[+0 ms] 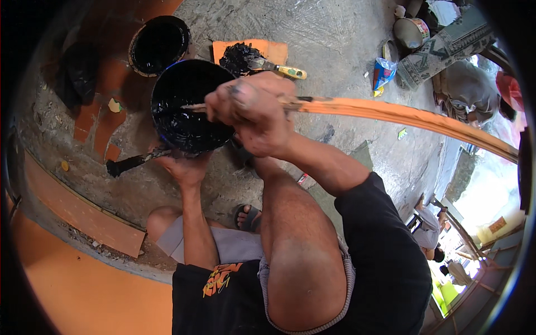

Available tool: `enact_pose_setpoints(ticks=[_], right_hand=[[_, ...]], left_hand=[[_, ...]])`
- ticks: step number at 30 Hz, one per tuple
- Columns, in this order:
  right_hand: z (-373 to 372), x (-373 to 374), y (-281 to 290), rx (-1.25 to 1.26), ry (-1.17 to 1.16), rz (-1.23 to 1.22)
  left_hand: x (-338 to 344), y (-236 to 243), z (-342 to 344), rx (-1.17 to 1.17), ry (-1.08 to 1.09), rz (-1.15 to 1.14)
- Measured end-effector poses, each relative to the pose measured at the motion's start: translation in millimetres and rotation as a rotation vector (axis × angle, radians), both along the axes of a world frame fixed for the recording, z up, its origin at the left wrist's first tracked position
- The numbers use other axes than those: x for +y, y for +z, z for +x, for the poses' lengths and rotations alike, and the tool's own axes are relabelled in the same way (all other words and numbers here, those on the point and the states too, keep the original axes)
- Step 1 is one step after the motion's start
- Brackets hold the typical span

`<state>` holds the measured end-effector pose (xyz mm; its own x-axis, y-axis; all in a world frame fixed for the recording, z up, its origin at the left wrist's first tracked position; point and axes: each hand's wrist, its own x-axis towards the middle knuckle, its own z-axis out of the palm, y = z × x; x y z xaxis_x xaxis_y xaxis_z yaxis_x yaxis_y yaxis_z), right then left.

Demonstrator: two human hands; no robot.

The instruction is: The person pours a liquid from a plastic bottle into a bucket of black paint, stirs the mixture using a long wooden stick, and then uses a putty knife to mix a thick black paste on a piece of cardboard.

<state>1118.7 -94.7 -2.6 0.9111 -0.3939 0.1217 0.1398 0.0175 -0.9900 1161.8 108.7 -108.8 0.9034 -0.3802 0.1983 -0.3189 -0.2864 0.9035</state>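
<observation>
A round black container (192, 134) is tilted toward me, its inside coated with glossy black, sticky-looking stuff. My left hand (184, 166) is closed around its near lower rim, with the fingers partly hidden beneath. A black-smeared handle (134, 162) juts out left beside that hand; whether it belongs to the container or to a separate tool, I cannot tell. Above the opening, my right hand (251, 111) grips a long orange wooden stick (379, 110) in a fist. The stick's dark thin end reaches into the container, while its other end runs off to the far right.
Behind stands a second round container (159, 46) of black stuff. An orange board (273, 51) carries a black lump and a putty knife (285, 70). A blue packet (384, 72), a tub (411, 33) and a rolled patterned mat (446, 49) lie right. People (466, 92) sit beyond.
</observation>
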Motion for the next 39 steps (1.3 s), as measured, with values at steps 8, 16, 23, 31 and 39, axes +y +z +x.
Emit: enact_pose_setpoints(ticks=[8, 16, 23, 31, 39], right_hand=[[2.2, -4.1, 18.9, 0.194, 0.020, 0.181], [-14.6, -11.2, 21.5, 0.119, 0.073, 0.055], [-20.8, -17.5, 20.3, 0.252, 0.199, 0.075], [-5.4, -5.2, 12.2, 0.277, 0.102, 0.259], [6.6, -11.6, 8.1, 0.193, 0.099, 0.205]], left_hand=[[-0.9, 4.7, 2.7, 0.091, -0.001, -0.045], [-3.5, -2.4, 5.0, 0.043, 0.020, -0.056], [-3.6, 4.4, 4.3, -0.037, 0.018, 0.040], [-3.1, 0.4, 2.6, 0.038, 0.055, -0.072], [-6.3, 14.9, 1.3, -0.004, 0.050, 0.053]])
